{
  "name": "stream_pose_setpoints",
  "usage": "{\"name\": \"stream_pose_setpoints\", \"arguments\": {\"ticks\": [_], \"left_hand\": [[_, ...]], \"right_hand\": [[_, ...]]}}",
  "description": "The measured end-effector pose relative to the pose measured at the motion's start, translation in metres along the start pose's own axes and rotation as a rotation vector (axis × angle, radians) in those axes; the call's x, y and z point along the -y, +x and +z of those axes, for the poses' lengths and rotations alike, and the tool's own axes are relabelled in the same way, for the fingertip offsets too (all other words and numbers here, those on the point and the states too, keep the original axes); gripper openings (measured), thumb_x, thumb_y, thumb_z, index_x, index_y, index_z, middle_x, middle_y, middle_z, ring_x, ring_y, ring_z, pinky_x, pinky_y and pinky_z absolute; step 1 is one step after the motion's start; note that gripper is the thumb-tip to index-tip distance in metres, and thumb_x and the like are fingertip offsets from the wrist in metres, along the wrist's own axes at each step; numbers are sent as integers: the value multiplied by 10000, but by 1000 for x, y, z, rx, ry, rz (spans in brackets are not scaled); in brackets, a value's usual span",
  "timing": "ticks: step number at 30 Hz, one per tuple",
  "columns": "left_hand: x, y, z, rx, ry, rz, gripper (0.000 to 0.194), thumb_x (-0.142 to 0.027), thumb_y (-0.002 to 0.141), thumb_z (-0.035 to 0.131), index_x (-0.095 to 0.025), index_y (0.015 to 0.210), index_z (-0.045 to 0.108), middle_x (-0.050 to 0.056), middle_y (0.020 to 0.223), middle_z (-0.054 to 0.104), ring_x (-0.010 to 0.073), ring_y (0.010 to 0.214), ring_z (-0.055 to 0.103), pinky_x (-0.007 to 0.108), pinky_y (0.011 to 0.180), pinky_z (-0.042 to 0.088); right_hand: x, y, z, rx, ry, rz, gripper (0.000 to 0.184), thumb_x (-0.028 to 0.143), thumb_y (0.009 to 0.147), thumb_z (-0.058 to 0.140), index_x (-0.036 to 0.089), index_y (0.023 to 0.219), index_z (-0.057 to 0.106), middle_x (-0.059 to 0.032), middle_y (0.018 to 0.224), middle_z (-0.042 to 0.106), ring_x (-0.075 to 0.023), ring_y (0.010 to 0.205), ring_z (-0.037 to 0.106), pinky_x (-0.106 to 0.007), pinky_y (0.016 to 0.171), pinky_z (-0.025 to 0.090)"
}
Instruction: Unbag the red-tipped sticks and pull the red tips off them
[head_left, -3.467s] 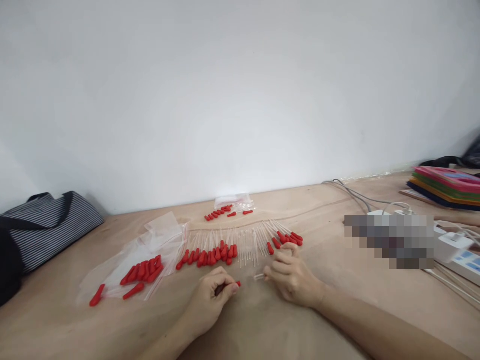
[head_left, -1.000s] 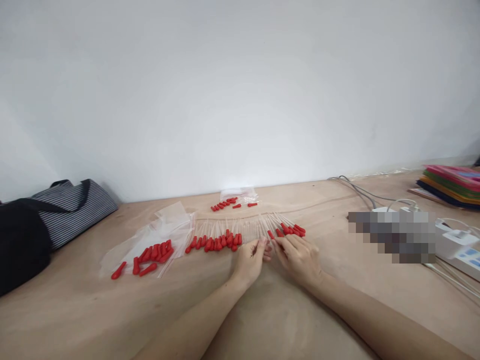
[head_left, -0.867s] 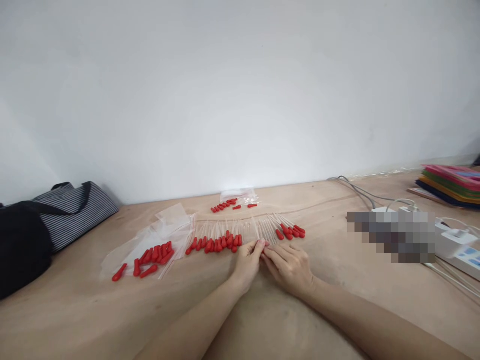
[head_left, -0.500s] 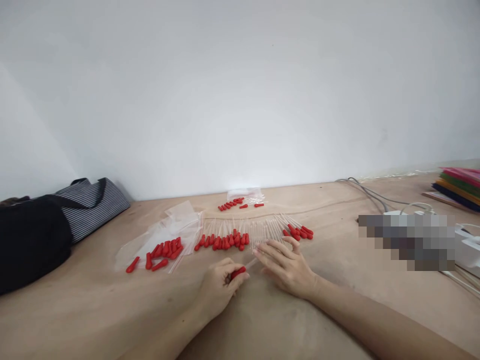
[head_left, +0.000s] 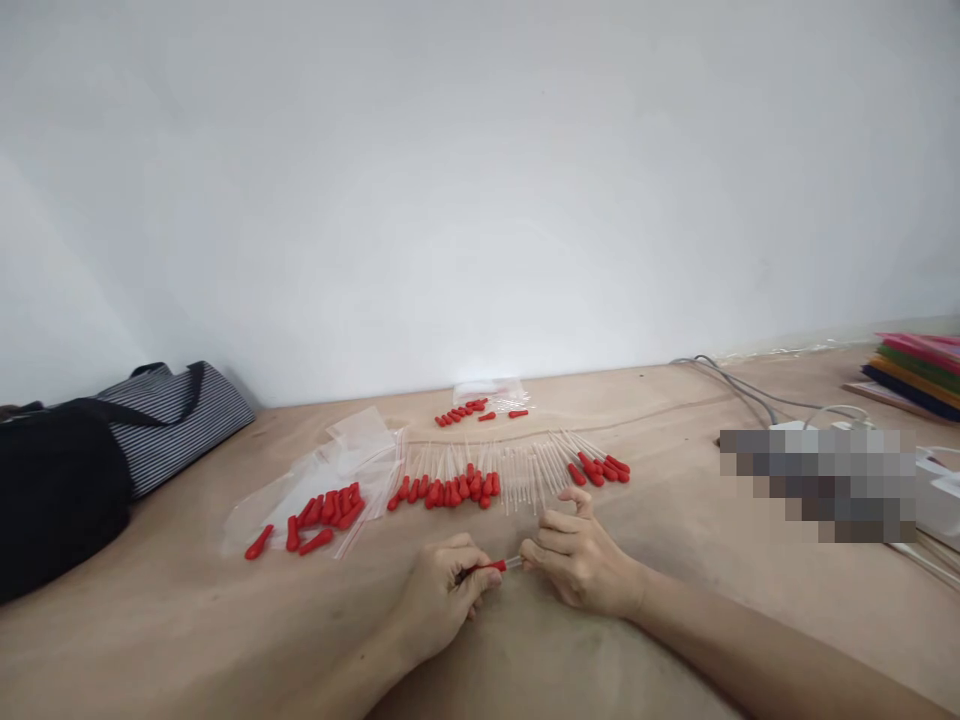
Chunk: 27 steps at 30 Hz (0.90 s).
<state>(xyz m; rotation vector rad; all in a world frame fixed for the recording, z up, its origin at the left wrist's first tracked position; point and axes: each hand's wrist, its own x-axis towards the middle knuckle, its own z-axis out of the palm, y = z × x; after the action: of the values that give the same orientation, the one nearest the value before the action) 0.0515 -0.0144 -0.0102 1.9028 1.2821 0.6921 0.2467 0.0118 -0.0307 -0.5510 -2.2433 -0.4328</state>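
Observation:
My left hand [head_left: 442, 592] is closed around a red rubber dropper bulb [head_left: 493, 567], its neck pointing right. My right hand [head_left: 583, 567] pinches a clear dropper tube [head_left: 514, 562], whose near end meets the bulb's mouth; how far in it sits I cannot tell. Just beyond the hands lies a row of droppers with red bulbs [head_left: 454, 490]. Bare clear tubes [head_left: 523, 482] continue that row, and more red-bulbed droppers [head_left: 600, 470] lie at its right end. To the left, loose red bulbs [head_left: 330, 508] rest on and beside a clear plastic bag [head_left: 289, 490].
At the back of the wooden table [head_left: 645, 650] are another clear bag [head_left: 487, 391] and several red bulbs [head_left: 459, 411]. A black and striped bag [head_left: 180, 420] stands left. Cables [head_left: 739, 385], a blurred-out patch [head_left: 825, 485] and a coloured stack [head_left: 919, 370] lie right.
My right hand has come down from the bare tubes and now pinches a tube against the bulb. The bulb in my left hand has turned so its neck faces the tube.

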Motion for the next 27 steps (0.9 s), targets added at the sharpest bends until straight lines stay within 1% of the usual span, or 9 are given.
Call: {"name": "stream_pose_setpoints", "arguments": {"ticks": [5,7,11,15,17,19,20,22,27], "left_hand": [[2,0,-2,24,-25,-15,255,-286,755,477,-132,572,567,-23,632,435,55,437,455,173,428,399],[6,-1,-7,11,-26,-31,271,-304,762,469,-132,573,562,-25,633,422,57,447,457,172,428,397],[10,-4,-17,-45,47,9,266,-331,778,462,-148,627,583,-13,651,458,85,530,485,188,498,418],[11,-8,-19,-148,121,81,229,-319,813,415,-189,847,601,20,749,556,130,671,537,246,639,455],[12,-9,-24,-244,137,99,259,-316,820,382,-189,919,585,45,836,569,139,691,557,269,660,472],[15,-8,-36,-396,211,107,274,-328,799,391,-183,915,592,62,888,576,163,747,572,295,698,476],[17,-8,-46,-482,261,93,275,-340,777,409,-181,892,601,64,885,585,177,773,576,304,712,474],[22,-9,-71,-627,346,15,277,-368,725,449,-179,850,609,55,825,612,194,766,586,304,701,477],[49,-19,-131,-799,444,-301,314,-370,660,492,-169,893,551,23,672,619,183,613,593,277,579,477]], "right_hand": [[-2,-4,-4,2,51,19,194,153,831,391,164,716,547,45,509,485,-90,589,411,-351,837,203],[-6,-9,-9,4,60,84,207,152,829,387,165,710,556,36,516,488,-95,595,411,-340,807,231],[-16,-18,-17,-1,34,309,205,200,835,405,187,752,592,4,611,558,-113,629,439,-303,705,276],[-31,-15,-11,-39,40,578,232,247,830,405,187,757,616,-35,686,580,-134,654,494,-258,602,325],[-42,-8,-6,-28,52,722,255,242,822,392,171,718,614,-41,660,575,-136,625,514,-242,570,350],[-55,2,-2,71,17,850,255,225,802,396,166,676,610,-37,627,580,-136,598,528,-231,549,357],[-61,8,1,150,-10,909,253,211,792,396,168,661,608,-34,615,587,-132,586,532,-224,539,352],[-70,19,8,219,-45,969,250,192,771,405,167,621,603,-33,573,588,-126,541,529,-217,507,332],[-73,36,34,297,-155,1068,233,236,760,434,144,644,615,-111,637,619,-180,580,562,-250,501,321]]}}
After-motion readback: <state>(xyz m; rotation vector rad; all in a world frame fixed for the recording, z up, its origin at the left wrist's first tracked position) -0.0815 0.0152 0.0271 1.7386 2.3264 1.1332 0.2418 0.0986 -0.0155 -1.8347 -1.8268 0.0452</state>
